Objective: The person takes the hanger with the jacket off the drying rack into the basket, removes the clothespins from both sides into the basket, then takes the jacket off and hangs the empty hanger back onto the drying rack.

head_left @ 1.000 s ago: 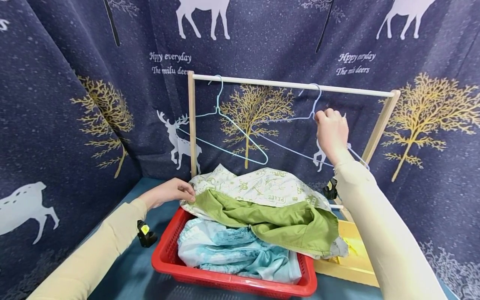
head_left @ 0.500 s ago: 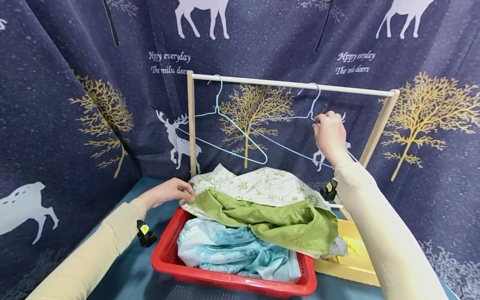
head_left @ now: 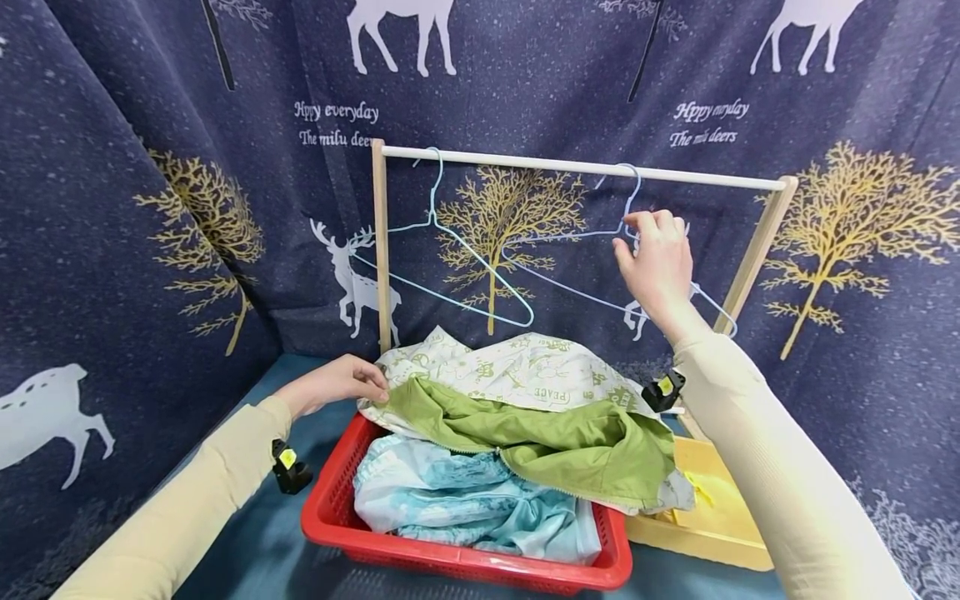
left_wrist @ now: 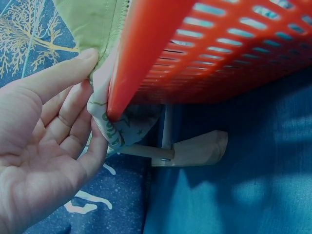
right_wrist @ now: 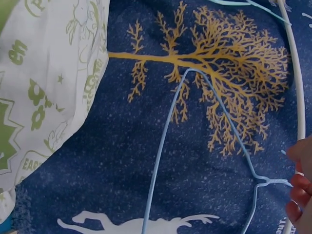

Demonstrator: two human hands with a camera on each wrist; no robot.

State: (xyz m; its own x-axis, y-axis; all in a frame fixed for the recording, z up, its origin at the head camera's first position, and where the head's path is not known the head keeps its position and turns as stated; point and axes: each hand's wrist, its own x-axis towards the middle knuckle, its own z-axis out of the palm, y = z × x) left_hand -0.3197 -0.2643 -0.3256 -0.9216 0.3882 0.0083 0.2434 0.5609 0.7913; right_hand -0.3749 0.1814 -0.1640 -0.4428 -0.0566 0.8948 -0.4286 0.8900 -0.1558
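Note:
My left hand point(head_left: 341, 387) pinches the left edge of a green zip jacket point(head_left: 570, 450) with a white printed side; in the left wrist view the thumb lies on the green cloth, fingers behind it. The jacket drapes over the back of a red basket point(head_left: 465, 562). Up at the rail, my right hand point(head_left: 658, 262) has its fingertips right at the neck of a periwinkle wire hanger point(right_wrist: 229, 119), thumb spread away from the fingers. That hanger's hook sits on the white rail point(head_left: 525, 162). In the right wrist view only part of the right hand point(right_wrist: 303, 187) shows.
A light blue hanger point(head_left: 480, 260) hangs farther left on the same rail, between wooden posts point(head_left: 382, 250). Pale blue-and-white clothing point(head_left: 472, 500) lies folded in the basket. A yellow tray point(head_left: 720, 533) stands behind the basket at right. Printed navy curtain point(head_left: 225, 50) closes off the back.
My right thumb has come away from the fingers at the hanger's neck, and that hand has shifted slightly. The left hand and the jacket stay where they were.

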